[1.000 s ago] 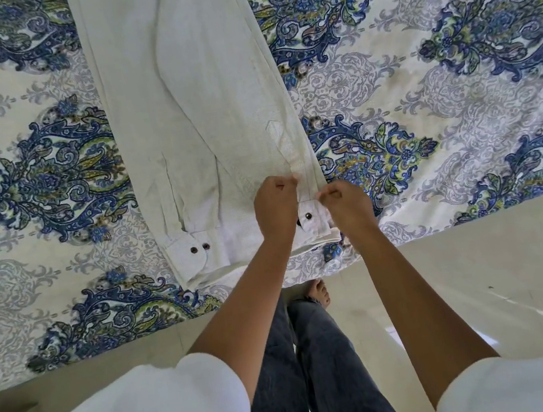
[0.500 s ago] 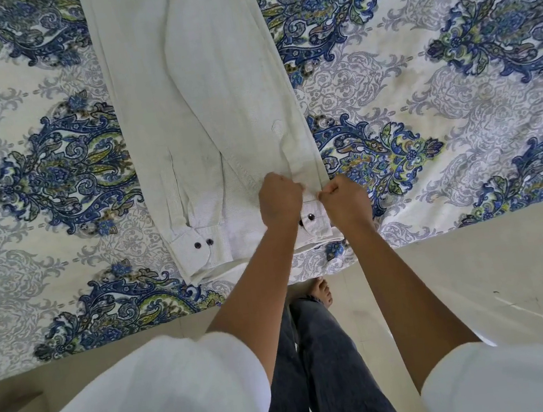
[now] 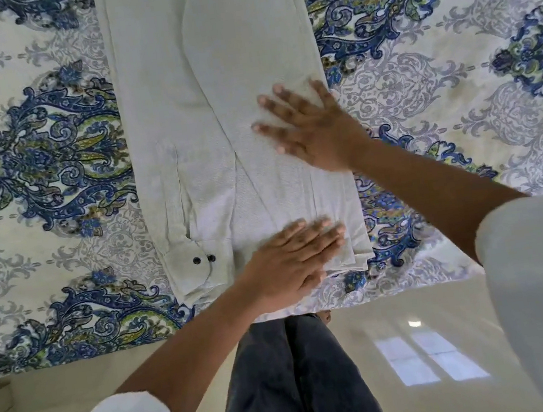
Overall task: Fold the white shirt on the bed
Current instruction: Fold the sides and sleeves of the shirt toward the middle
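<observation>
The white shirt point(image 3: 211, 75) lies on the bed as a long narrow strip, both sleeves folded in along its length. One cuff point(image 3: 192, 268) with two dark buttons shows at its near left corner. My left hand point(image 3: 291, 265) lies flat, fingers straight, on the shirt's near end, covering the other cuff. My right hand point(image 3: 308, 128) is spread flat on the right sleeve, further up the strip near its right edge.
The bedsheet point(image 3: 50, 159) has a blue, green and grey floral print. Its near edge point(image 3: 75, 356) runs just below the shirt's end. Beyond it are the glossy cream floor point(image 3: 419, 342) and my own legs in dark jeans point(image 3: 297, 385).
Both hands let go of the right cuff they were pinching and opened flat. The right hand slid up along the sleeve; the left stays at the near end.
</observation>
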